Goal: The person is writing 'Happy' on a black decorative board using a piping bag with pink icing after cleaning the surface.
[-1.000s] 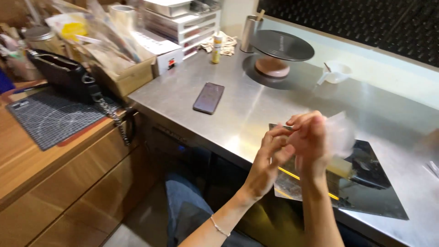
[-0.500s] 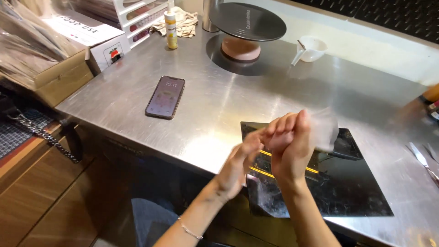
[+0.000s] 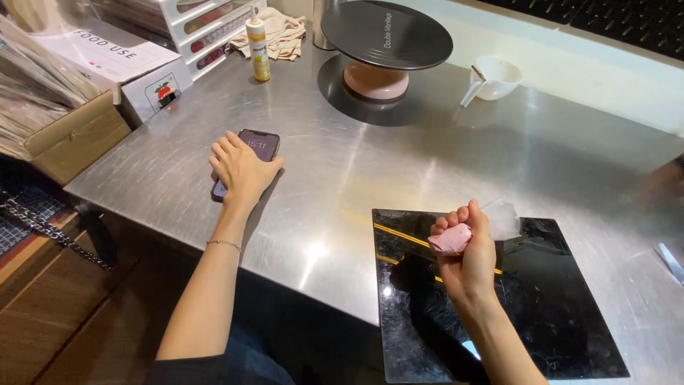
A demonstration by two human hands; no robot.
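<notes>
My left hand (image 3: 241, 170) lies flat on a dark smartphone (image 3: 258, 145) whose screen is lit, on the steel table (image 3: 342, 171). My right hand (image 3: 467, 249) is held above a glossy black board (image 3: 541, 314) and grips a small pink soft bag (image 3: 450, 239) with clear plastic film (image 3: 502, 217) sticking out past the fingers. The two hands are far apart.
A black turntable on a pink base (image 3: 385, 43) stands at the back. Beside it are a small white bowl with a spoon (image 3: 495, 77), a yellow bottle (image 3: 258, 48), a crumpled cloth (image 3: 281, 32), a white box (image 3: 114, 64), a cardboard box (image 3: 68, 139) and drawers (image 3: 206, 28).
My hands were together over the black board, working the pink bag. Now my left hand has moved left onto the phone, and the right hand alone holds the bag.
</notes>
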